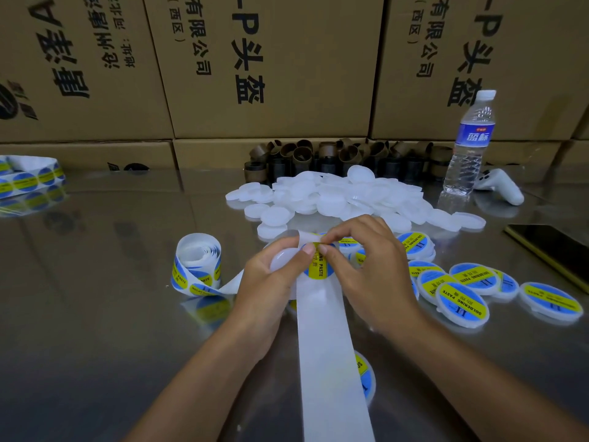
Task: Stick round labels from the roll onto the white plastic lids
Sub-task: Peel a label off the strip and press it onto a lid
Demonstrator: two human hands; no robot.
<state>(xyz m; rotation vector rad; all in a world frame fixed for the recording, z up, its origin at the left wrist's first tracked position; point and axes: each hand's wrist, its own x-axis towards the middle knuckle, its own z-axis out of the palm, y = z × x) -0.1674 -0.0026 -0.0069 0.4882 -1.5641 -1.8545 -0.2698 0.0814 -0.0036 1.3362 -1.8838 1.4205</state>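
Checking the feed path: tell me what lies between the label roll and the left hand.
Head view: only the white backing strip runs from the label roll to the left hand.

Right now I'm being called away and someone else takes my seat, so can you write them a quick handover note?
Left hand: grips a blank lid, thumb at the label's edge.
Right hand: fingers pinch the top edge of a label on the backing strip.
Roll stands left of the hands; pile of blank lids lies behind them.
Done: labelled lids on the right.
Left: stick this label, then work through the pile.
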